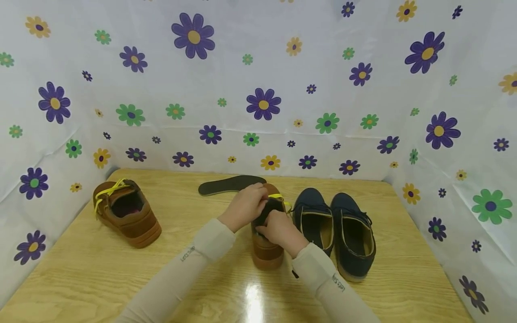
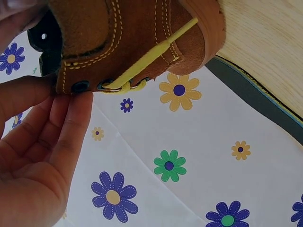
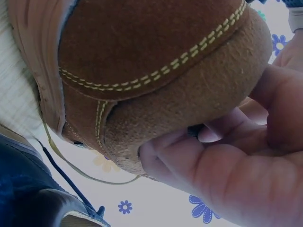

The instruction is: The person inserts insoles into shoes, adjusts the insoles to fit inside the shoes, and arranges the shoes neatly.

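- Across the surface [image 1: 190, 278], a second brown shoe [image 1: 136, 222] sits well apart at left, and a pair of navy shoes [image 1: 338, 228] stands just right of the hands.
- Beyond them lies a dark insole [image 1: 220, 186], its right end hidden.
- Both hands cover much of the worked brown shoe [image 1: 268, 256]; its inside is hard to make out.
- Left hand [image 1: 247, 204] pinches the eyelet edge.
- Right hand [image 1: 278, 229] has bent fingers at the heel collar; I cannot tell whether they grip.
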The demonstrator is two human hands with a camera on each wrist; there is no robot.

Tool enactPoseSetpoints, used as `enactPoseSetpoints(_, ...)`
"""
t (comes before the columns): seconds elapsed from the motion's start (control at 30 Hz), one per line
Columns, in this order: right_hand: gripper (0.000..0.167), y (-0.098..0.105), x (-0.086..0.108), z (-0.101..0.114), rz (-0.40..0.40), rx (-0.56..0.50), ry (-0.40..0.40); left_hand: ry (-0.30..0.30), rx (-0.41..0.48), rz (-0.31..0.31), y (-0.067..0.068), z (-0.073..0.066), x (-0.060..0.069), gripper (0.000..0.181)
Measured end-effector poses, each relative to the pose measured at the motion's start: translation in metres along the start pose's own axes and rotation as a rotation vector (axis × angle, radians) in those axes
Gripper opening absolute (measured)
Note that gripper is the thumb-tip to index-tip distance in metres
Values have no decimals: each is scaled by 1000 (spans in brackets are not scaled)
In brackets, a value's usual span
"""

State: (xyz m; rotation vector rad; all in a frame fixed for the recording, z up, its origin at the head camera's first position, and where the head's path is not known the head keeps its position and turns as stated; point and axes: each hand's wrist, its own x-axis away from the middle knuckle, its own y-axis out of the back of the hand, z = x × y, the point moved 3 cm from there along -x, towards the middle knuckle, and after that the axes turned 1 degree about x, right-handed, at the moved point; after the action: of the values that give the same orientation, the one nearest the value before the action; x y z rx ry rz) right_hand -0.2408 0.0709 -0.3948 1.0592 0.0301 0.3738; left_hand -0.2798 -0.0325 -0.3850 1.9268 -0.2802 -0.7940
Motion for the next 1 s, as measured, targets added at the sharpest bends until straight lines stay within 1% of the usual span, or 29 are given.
enactPoseSetpoints(0.1, 52, -1, -1, 0, 33, 23, 2, -4, 6, -3, 0, 0, 1, 13)
enactPoseSetpoints(0.27, 48, -1, -5, 2, 51, 84, 16, -8, -10, -14, -1, 0, 0, 12)
enactPoseSetpoints(0.33, 40, 0, -7, 2, 46, 106, 20, -4, -13, -15, -1, 0, 0, 12)
enactPoseSetpoints(0.43, 20, 1, -10, 3, 33, 133, 15, 3, -12, -13, -1, 0, -1, 11)
enactPoseSetpoints(0.47, 18, 1, -11, 3, 29, 139, 6, 6, -11, -11, -1, 0, -1, 11)
enactPoseSetpoints(0.57, 18, -4, -14, 3, 34, 168, -40, 7, -9, -11, -1, 0, 0, 11)
enactPoseSetpoints(0.67, 13, -9, -16, 3, 35, 207, -63, 6, -6, -16, -1, 0, 0, 12)
enactPoseSetpoints(0.8, 13, -11, -18, 4, 28, 272, -35, 3, -4, -22, -2, 1, 0, 13)
enactPoseSetpoints(1.0, 16, -14, -24, 3, 67, 332, -17, 7, 8, -22, -1, 0, 1, 14)
